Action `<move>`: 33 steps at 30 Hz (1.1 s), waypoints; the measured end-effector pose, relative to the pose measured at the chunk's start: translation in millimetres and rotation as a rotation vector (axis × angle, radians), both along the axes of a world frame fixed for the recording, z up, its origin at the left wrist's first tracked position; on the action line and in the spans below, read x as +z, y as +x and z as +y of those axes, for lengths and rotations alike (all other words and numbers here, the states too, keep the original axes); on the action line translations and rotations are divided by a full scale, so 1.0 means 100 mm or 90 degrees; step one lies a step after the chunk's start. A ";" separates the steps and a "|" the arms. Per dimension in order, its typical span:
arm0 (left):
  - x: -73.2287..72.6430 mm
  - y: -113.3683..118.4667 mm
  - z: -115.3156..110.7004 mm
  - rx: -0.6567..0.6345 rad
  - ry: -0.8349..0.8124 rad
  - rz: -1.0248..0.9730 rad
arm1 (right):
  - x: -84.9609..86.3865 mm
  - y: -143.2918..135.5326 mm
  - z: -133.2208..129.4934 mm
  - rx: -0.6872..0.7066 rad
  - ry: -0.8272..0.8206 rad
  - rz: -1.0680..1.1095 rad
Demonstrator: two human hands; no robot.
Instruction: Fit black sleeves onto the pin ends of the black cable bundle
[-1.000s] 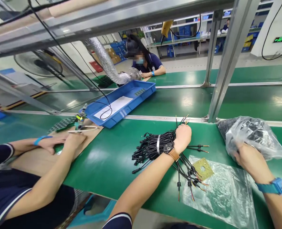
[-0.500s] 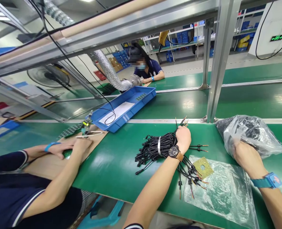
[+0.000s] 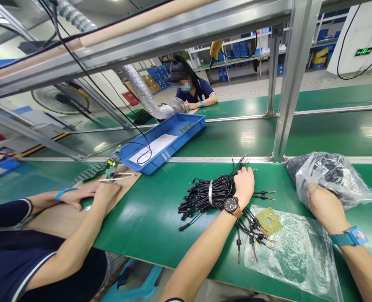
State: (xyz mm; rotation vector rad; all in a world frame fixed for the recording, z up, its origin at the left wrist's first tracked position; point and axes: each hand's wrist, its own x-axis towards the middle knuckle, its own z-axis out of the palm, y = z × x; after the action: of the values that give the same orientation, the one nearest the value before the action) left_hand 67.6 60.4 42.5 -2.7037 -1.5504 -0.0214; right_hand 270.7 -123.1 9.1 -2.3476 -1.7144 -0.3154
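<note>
My left hand (image 3: 244,184), with a black watch above it on the wrist, is closed on the wire ends at the right side of a bundle of black cables (image 3: 215,192). A white tie wraps the bundle's middle. At the right, my right hand (image 3: 326,206) grips the near edge of a clear plastic bag (image 3: 333,172) with dark contents; its fingertips are partly hidden by the plastic. Between my arms lie a flat clear bag (image 3: 299,256) and a yellowish square plate (image 3: 269,221) with a round hole, beside loose cable ends.
A co-worker's hands (image 3: 104,195) work on a brown board (image 3: 55,214) at the left. A blue tray (image 3: 173,149) stands beyond the cables. A metal post (image 3: 291,84) rises behind the bench, and another person (image 3: 193,88) sits across.
My left hand has shifted slightly right, and wire tips now show beyond its fingers. My right hand remains at the bag.
</note>
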 end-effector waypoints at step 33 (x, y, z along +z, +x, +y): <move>-0.07 -0.92 -0.51 -0.468 -0.149 -0.367 | 0.25 -1.00 0.04 0.178 -0.044 0.487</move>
State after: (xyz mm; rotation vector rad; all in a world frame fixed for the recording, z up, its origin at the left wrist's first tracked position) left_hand -24.3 9.5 35.2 -3.4895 -0.5112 -0.7210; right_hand 170.3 -119.0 34.1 -1.8449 -1.6066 0.6174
